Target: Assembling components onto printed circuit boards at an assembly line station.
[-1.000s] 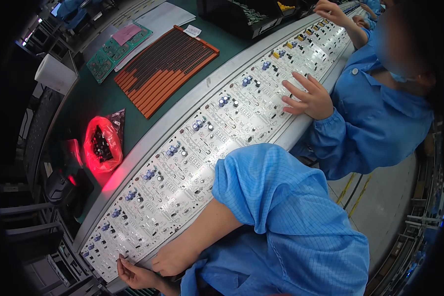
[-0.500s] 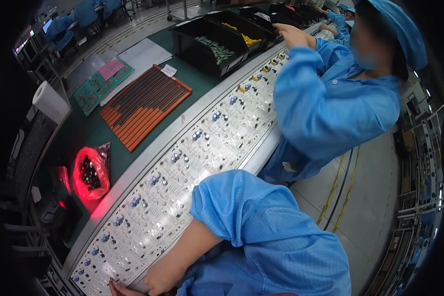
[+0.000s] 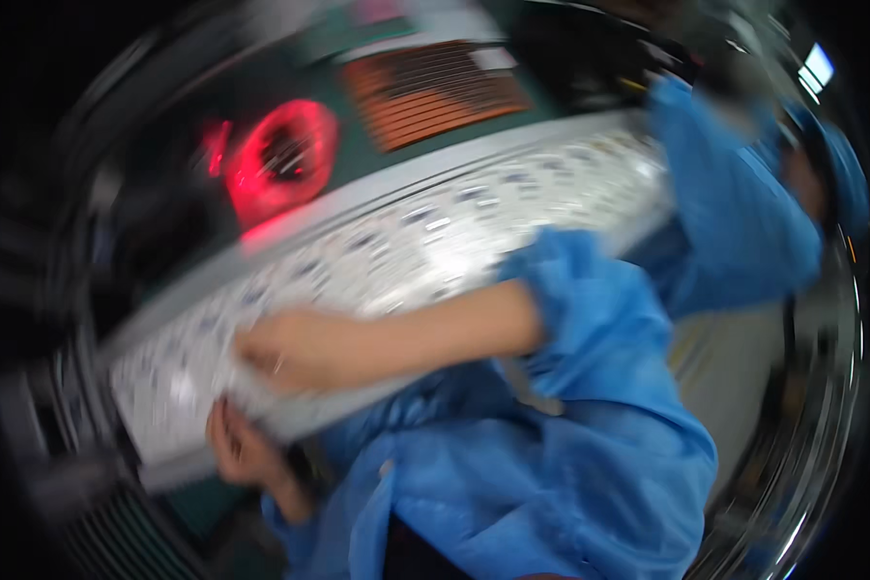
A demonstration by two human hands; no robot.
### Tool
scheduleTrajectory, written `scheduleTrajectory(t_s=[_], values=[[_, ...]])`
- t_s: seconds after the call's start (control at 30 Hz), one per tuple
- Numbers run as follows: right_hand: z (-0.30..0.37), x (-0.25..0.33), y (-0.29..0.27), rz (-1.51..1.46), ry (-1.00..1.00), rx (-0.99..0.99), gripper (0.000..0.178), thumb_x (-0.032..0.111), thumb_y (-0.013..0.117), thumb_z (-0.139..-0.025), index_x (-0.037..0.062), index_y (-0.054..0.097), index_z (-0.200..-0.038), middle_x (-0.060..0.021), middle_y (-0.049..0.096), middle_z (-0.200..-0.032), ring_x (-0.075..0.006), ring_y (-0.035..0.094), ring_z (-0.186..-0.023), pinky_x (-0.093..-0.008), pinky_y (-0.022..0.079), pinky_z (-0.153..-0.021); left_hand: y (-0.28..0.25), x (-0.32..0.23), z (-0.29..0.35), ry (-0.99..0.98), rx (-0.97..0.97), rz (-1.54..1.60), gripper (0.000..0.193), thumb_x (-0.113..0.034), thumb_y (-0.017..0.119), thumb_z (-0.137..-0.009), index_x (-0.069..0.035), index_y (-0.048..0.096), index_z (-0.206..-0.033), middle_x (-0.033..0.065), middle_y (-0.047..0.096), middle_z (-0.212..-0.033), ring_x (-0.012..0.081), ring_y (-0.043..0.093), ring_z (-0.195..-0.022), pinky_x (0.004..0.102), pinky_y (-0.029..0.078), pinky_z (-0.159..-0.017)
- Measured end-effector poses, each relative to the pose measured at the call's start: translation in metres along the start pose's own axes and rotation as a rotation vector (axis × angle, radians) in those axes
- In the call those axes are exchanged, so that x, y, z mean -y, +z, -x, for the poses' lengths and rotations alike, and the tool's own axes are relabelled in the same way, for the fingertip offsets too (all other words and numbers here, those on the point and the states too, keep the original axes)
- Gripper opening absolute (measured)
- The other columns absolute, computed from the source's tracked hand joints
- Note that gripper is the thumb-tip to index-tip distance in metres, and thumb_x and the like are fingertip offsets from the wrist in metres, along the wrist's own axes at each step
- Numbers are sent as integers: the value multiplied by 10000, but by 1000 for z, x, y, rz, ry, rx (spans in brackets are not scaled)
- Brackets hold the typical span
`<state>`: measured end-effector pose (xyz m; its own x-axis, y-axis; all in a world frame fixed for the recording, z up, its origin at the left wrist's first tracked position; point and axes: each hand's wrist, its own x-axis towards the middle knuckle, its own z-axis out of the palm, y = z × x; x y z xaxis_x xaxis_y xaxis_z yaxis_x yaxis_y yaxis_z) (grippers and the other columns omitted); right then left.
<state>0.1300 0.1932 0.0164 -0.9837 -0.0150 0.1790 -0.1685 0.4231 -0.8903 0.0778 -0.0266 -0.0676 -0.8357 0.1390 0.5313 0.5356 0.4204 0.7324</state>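
A long row of white circuit boards (image 3: 343, 275) with small blue and dark components runs along a metal rail in front of me. Over its left part is my right hand (image 3: 304, 350), reaching across with the fingers curled together. My left hand (image 3: 242, 447) stays at the near edge of the boards, palm side partly showing, its fingers bent inward. Something dark seems to lie within those fingers, too blurred to name. What the right fingertips hold, if anything, is hidden by the blur.
Beyond the rail, a red-lit plastic bag (image 3: 285, 155) of small dark parts sits on the green table. An orange slotted tray (image 3: 425, 92) lies farther right, with black bins (image 3: 590, 63) beyond. A co-worker in a blue sleeve (image 3: 730, 198) stands at the right.
My view has swung left, blurring the picture. My right hand has lifted from the near left edge to over the boards. More of my left hand now shows.
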Motion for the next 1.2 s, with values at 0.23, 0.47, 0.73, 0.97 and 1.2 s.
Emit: scheduleTrajectory(t_s=[0.23,0.47,0.73,0.97,1.2], values=[[-27,14,-35,296,99,-47,204,53,700,-808,3,644,-998,-99,665,-928,-247,664,-897,-331,505,-812,-6,-34,-16,38,56,276,194,105,696,-798,25,700,-974,139,709,-932,226,687,-862,292,542,-761],[-102,-1,17,630,-137,-21,165,99,740,-773,45,704,-925,-53,603,-901,-243,503,-913,-342,409,-846,-25,3,-33,-17,-53,365,207,113,701,-789,17,699,-973,136,710,-932,225,687,-853,289,543,-737],[-131,-21,48,709,-60,21,157,132,754,-765,68,729,-906,-44,598,-905,-244,485,-914,-364,390,-868,-27,22,-41,1,-34,407,213,114,691,-802,32,678,-998,141,704,-949,221,680,-867,284,548,-734],[-133,-23,65,692,-43,35,150,143,756,-771,81,738,-906,-24,603,-895,-229,492,-915,-362,354,-895,-30,23,-43,53,-4,421,205,128,663,-822,50,660,-1012,162,702,-947,223,678,-891,281,563,-734],[-130,-23,73,741,-40,-16,149,138,757,-768,85,742,-906,-12,608,-897,-217,503,-921,-374,316,-910,-34,26,-45,92,61,411,218,121,675,-812,32,655,-1011,153,719,-951,250,685,-887,293,566,-746]])
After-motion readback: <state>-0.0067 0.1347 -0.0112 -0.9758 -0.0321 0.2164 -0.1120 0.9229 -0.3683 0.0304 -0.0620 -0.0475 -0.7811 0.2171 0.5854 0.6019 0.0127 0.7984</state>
